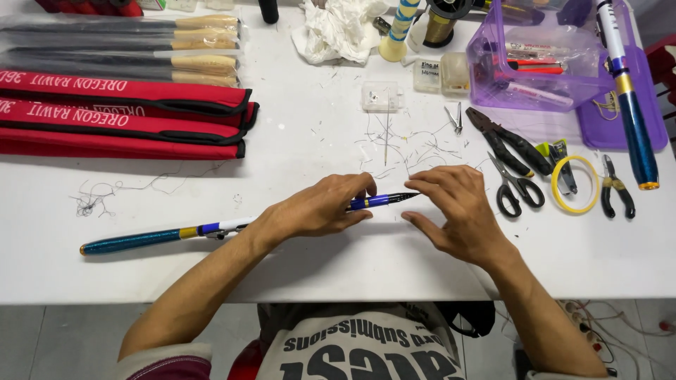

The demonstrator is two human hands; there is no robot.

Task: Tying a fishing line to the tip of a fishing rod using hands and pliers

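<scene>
Your left hand (320, 209) lies over a thin fishing rod piece (211, 229) that rests flat on the white table (338, 267). Your left fingers are curled around the blue part of the rod and hold it. The dark tip pokes out toward your right hand (458, 211). Your right fingers are bent and a little apart, and the thumb and first finger meet the rod tip. The teal end of the rod lies far out to your left. Black scissors (517, 186) and a yellow tape ring (575, 184) lie just past your right hand. Red cloth bags (120, 116) lie well off to your left. Small thread bits (401, 144) are scattered above your hands.
</scene>
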